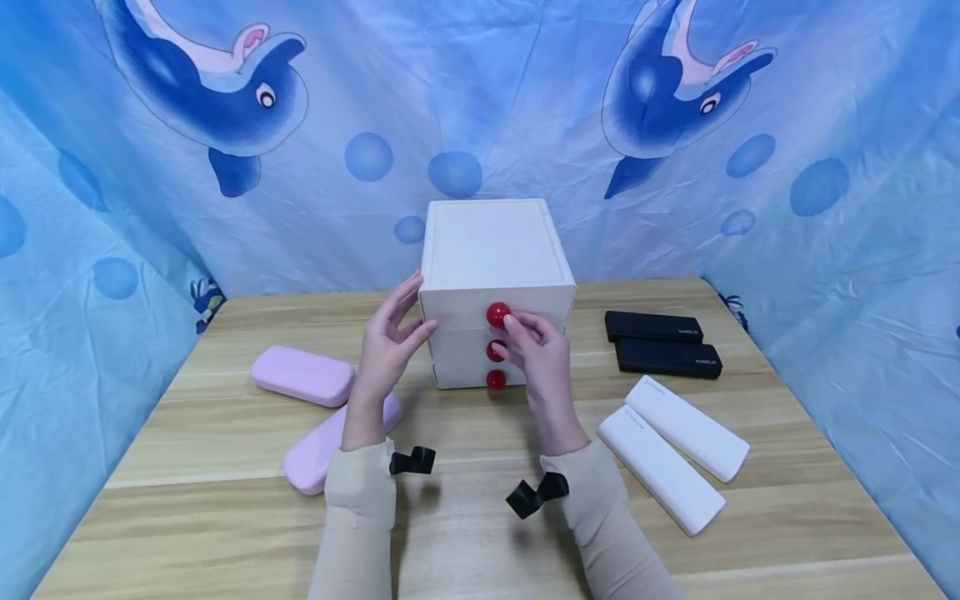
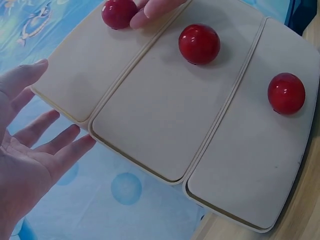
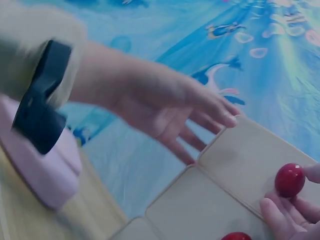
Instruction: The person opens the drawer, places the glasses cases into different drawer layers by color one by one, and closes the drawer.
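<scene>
A white box with three drawers stands at the back middle of the table, all its fronts flush. Red round knobs run down its front: a top knob, a middle knob and a bottom knob. My right hand has its thumb and fingers about the top knob, pinching it; the right wrist view shows fingers on two sides of this knob. Against the box's left side my left hand rests with fingers spread and fairly straight, its thumb by the front edge.
Two pink rounded cases lie at the left, one partly behind my left forearm. To the right are two stacked black boxes and two long white cases. A blue dolphin-print curtain hangs behind the wooden table.
</scene>
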The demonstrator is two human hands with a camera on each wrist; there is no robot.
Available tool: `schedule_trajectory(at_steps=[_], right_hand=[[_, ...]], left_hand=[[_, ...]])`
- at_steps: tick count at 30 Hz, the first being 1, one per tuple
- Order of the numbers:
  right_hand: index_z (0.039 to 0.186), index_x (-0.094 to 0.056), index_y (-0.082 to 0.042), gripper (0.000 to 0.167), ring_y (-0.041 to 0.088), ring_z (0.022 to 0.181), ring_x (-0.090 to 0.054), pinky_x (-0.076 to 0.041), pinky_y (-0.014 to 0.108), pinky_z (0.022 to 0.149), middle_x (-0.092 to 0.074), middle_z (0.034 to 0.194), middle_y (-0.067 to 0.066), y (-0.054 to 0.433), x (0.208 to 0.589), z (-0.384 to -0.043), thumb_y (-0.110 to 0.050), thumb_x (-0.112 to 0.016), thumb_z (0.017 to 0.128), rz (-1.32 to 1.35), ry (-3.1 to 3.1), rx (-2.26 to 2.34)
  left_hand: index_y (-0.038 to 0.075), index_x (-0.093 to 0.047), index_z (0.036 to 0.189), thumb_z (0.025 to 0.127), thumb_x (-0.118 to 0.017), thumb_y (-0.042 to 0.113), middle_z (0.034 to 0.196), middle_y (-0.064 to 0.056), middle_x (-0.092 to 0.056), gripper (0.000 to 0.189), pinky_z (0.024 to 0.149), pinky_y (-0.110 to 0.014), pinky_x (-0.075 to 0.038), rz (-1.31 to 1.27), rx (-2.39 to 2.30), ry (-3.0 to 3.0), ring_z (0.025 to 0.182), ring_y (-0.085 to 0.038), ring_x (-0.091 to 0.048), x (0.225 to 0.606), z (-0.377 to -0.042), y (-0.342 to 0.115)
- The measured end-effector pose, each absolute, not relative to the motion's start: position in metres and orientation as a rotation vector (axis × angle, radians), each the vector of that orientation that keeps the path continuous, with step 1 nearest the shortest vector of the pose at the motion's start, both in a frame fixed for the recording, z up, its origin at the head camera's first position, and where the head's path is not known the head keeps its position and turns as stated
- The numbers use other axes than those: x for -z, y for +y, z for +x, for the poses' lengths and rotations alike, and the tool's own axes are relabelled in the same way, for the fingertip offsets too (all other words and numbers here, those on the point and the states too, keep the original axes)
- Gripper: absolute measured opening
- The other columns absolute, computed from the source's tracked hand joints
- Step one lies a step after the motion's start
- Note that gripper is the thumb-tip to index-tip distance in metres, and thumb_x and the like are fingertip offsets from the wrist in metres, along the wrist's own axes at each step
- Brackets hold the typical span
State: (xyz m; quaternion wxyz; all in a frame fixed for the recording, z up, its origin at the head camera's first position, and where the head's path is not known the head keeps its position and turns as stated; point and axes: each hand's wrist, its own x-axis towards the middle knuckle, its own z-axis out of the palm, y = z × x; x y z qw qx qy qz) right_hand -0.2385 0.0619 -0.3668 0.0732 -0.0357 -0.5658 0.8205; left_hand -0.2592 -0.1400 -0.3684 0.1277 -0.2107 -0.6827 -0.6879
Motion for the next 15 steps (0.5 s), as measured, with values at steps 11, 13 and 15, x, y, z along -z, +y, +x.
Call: schedule_trajectory(at_steps=[11, 13, 15], right_hand=[[0.1, -0.066, -0.008, 0.024, 0.016, 0.088, -0.073, -0.061, 0.028, 0.075, -0.075, 0.092, 0.007, 0.075, 0.365, -0.243, -0.022, -0.046, 0.103, -0.015, -1.433, -3.04], [0.1, -0.068, -0.009, 0.029, 0.016, 0.089, -0.073, -0.061, 0.027, 0.077, -0.075, 0.093, 0.007, 0.075, 0.365, -0.244, -0.026, -0.044, 0.104, 0.002, -1.388, -3.136], [0.1, -0.069, -0.01, 0.034, 0.015, 0.089, -0.073, -0.061, 0.026, 0.078, -0.075, 0.093, 0.008, 0.076, 0.366, -0.246, -0.029, -0.042, 0.105, 0.014, -1.341, -3.213]], left_hand=[[0.009, -0.044, 0.145, 0.092, -0.064, 0.003, 0.157, 0.002, -0.034, 0.057, 0.112, -0.054, -0.038, -0.624, 1.982, -2.025, 0.143, -0.02, -0.036, 0.367, -0.259, -0.143], [0.01, -0.044, 0.144, 0.092, -0.063, 0.003, 0.157, 0.003, -0.034, 0.056, 0.112, -0.054, -0.038, -0.626, 1.984, -2.028, 0.143, -0.019, -0.036, 0.368, -0.259, -0.144], [0.01, -0.044, 0.144, 0.092, -0.063, 0.003, 0.157, 0.003, -0.034, 0.056, 0.112, -0.054, -0.039, -0.628, 1.985, -2.031, 0.142, -0.019, -0.036, 0.368, -0.259, -0.144]])
